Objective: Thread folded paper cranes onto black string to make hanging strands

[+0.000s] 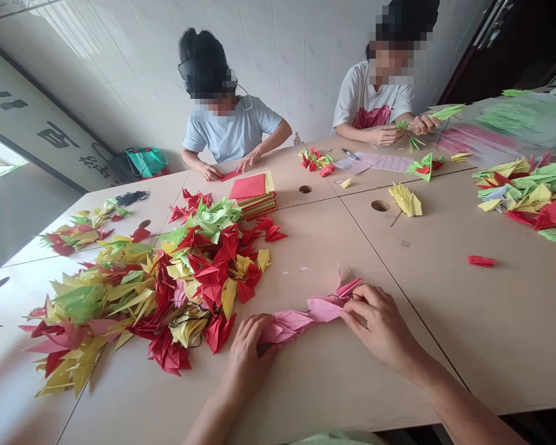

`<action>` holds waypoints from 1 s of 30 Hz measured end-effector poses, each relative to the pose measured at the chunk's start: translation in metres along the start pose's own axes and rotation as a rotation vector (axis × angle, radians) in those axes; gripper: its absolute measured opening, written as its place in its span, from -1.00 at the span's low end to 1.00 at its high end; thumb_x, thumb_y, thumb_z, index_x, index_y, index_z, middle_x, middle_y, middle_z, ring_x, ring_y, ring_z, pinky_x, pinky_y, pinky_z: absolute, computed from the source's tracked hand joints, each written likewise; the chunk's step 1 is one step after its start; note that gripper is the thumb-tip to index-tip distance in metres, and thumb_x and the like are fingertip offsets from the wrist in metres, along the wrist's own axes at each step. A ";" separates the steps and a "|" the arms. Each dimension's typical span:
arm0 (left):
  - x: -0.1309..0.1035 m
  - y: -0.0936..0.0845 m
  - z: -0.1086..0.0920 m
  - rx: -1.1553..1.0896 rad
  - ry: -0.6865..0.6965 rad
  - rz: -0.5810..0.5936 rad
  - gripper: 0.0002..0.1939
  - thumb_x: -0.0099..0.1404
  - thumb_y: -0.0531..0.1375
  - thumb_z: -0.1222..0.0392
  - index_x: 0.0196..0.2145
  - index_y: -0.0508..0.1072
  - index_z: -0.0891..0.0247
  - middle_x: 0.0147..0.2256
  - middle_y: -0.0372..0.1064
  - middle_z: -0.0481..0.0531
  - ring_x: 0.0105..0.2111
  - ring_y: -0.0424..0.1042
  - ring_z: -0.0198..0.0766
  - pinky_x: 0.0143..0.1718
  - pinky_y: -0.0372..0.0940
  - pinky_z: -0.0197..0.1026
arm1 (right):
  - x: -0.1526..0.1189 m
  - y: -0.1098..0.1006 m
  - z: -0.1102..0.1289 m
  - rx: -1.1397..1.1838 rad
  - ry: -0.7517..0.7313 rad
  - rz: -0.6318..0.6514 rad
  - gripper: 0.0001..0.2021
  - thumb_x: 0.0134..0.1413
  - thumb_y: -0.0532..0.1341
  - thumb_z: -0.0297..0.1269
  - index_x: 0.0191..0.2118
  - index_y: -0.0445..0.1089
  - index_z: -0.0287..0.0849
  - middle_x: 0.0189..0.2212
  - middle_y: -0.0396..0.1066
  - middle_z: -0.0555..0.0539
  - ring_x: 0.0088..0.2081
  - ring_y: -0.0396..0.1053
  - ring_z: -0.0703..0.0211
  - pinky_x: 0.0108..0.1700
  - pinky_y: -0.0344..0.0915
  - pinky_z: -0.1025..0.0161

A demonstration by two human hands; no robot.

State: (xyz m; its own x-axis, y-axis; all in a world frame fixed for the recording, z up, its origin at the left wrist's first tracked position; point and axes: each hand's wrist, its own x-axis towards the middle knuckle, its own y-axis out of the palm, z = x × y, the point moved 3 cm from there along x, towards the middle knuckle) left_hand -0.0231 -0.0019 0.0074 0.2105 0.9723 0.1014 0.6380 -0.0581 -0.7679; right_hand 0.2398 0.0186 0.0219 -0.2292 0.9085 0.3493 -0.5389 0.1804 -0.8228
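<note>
A string of pink folded paper cranes (290, 324) lies on the table in front of me, with dark thread showing between some of the folded pieces. Around its left end, the fingers of my left hand (250, 352) are closed. My right hand (382, 321) pinches the right end, thumb and forefinger together beside the last pink crane (349, 289). A thin wire-like tip sticks up above that crane; what it belongs to is unclear. Left of my hands spreads a big heap of red, yellow and green paper cranes (167, 284), with black thread tangled among them.
Stacked coloured paper (252, 198) sits beyond the heap. Across the table, one person (234, 127) folds red paper and another person (375, 102) holds green folded pieces. A yellow bundle (405, 199), a red piece (482, 261) and another pile (532, 191) lie right.
</note>
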 end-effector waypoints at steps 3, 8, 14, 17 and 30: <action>-0.001 0.002 0.004 -0.016 0.002 -0.001 -0.67 0.18 0.20 0.29 -0.07 0.39 0.15 -0.09 0.41 0.11 -0.06 0.37 -0.05 -0.06 0.33 0.02 | -0.002 -0.007 -0.010 -0.069 0.008 -0.046 -0.74 0.19 0.10 -0.26 -0.47 0.43 -0.17 -0.42 0.25 -0.09 -0.32 0.29 0.11 -0.21 0.22 0.15; -0.002 0.005 0.005 -0.025 0.070 -0.017 -0.67 0.19 0.17 0.33 -0.06 0.36 0.15 -0.10 0.40 0.09 -0.06 0.36 -0.10 -0.08 0.33 -0.05 | -0.004 -0.015 -0.014 -0.142 0.010 -0.080 -0.78 0.18 0.11 -0.19 -0.31 0.46 -0.15 -0.38 0.26 -0.10 -0.32 0.29 0.09 -0.20 0.20 0.12; -0.003 0.006 -0.006 0.037 0.205 -0.029 -0.71 0.22 0.11 0.37 -0.09 0.35 0.18 -0.10 0.40 0.10 -0.07 0.36 -0.12 -0.08 0.31 -0.06 | 0.001 -0.008 0.024 -0.047 -0.074 -0.023 -0.84 0.13 0.19 -0.18 -0.28 0.48 -0.11 -0.33 0.31 -0.11 -0.25 0.28 0.06 -0.09 0.15 0.08; -0.004 0.009 -0.011 0.063 0.273 -0.032 -0.69 0.23 0.08 0.42 -0.09 0.33 0.18 -0.10 0.40 0.09 -0.07 0.35 -0.15 -0.05 0.29 -0.07 | 0.003 0.004 0.042 0.010 -0.112 0.116 -0.83 0.14 0.20 -0.17 -0.35 0.48 -0.11 -0.32 0.35 -0.10 -0.23 0.28 0.07 -0.05 0.10 0.05; -0.008 0.014 -0.009 0.078 0.306 -0.040 -0.64 0.22 0.10 0.46 -0.05 0.27 0.18 -0.06 0.32 0.11 -0.06 0.30 -0.14 -0.06 0.28 -0.09 | 0.000 -0.002 0.025 -0.007 -0.079 0.067 -0.86 0.18 0.13 -0.31 -0.32 0.44 -0.14 -0.36 0.38 -0.08 -0.25 0.30 0.09 -0.08 0.12 0.07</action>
State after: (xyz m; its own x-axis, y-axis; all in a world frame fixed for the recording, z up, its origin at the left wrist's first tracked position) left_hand -0.0085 -0.0125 0.0015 0.4076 0.8593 0.3089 0.5937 0.0076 -0.8046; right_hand 0.2207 0.0089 0.0352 -0.3277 0.8863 0.3273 -0.5143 0.1233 -0.8487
